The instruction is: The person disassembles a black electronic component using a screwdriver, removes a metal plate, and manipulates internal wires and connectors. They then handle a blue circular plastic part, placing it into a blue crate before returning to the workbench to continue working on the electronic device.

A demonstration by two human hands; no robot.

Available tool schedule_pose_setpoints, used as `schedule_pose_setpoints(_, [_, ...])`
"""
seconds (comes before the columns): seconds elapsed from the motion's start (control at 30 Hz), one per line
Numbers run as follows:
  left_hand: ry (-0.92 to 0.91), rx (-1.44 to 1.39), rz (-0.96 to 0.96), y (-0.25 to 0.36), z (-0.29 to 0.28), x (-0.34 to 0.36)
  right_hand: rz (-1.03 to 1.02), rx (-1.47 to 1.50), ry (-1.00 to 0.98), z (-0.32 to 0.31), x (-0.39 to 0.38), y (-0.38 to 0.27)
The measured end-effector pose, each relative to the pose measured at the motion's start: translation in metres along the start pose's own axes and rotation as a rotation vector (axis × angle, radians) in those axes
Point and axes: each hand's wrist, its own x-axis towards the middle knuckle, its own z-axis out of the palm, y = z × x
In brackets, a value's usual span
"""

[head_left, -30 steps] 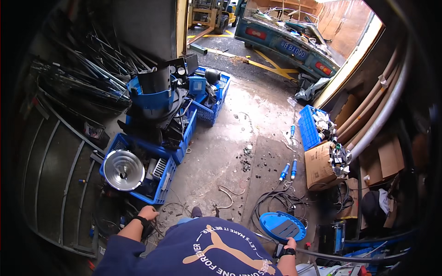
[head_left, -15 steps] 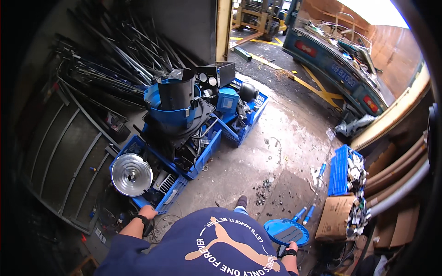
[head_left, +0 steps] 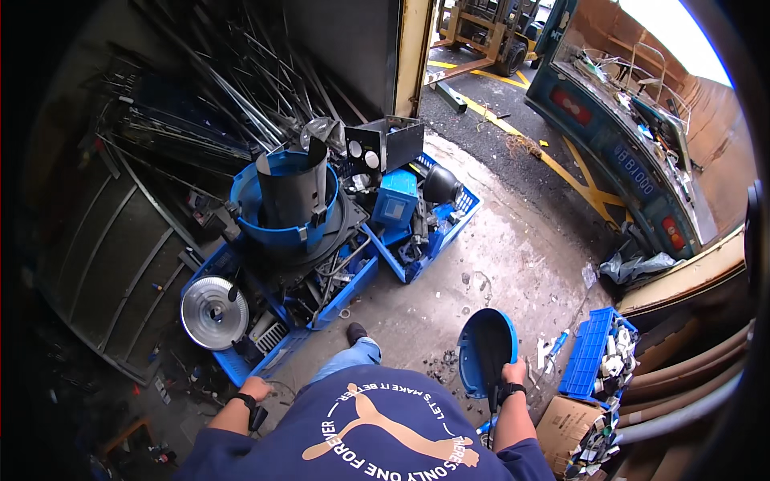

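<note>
At the right, my right hand is closed on the edge of a round blue lid-like piece with a dark inner face. The piece is tilted up on its side beside my leg, above the floor. My left hand, with a black band on its wrist, hangs empty-looking near the lower corner of a blue crate; its fingers are mostly hidden. In that crate lies a ribbed silver reflector dish. Behind it, a blue round tub with a curved dark sheet stands on other scrap.
Another blue crate with mixed parts stands farther off. At the right are a blue crate and a cardboard box with small scrap. Dark bits litter the floor. Metal rods lean at the far left; a truck stands outside.
My right hand has lifted the round blue piece and turned it from nearly flat to upright, moving it forward. My left hand has dropped slightly. The view has shifted as I step.
</note>
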Motion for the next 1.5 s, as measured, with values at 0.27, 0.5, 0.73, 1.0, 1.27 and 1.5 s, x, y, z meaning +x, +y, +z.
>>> schedule_pose_setpoints(0.27, [-0.127,-0.042,-0.041,-0.003,0.030,0.089,-0.235,-0.162,0.032,0.024,0.130,-0.177])
schedule_pose_setpoints(0.5, [0.095,-0.005,0.135,-0.010,-0.008,0.072,-0.414,-0.157,0.075,0.046,0.235,-0.363])
schedule_pose_setpoints(0.73, [0.118,-0.373,-0.383,0.041,0.018,0.001,-0.584,-0.218,0.096,0.157,0.290,-0.494])
schedule_pose_setpoints(1.0, [0.067,-0.629,-0.657,0.185,0.000,0.030,-0.857,-0.382,0.084,0.302,0.275,-0.467])
schedule_pose_setpoints(1.27, [0.042,-0.662,-0.670,0.218,-0.005,0.049,-0.597,-0.585,-0.220,0.327,0.232,-0.457])
schedule_pose_setpoints(1.5, [0.037,-0.680,-0.678,0.229,0.007,0.047,-0.420,-0.506,-0.386,0.295,0.220,-0.465])
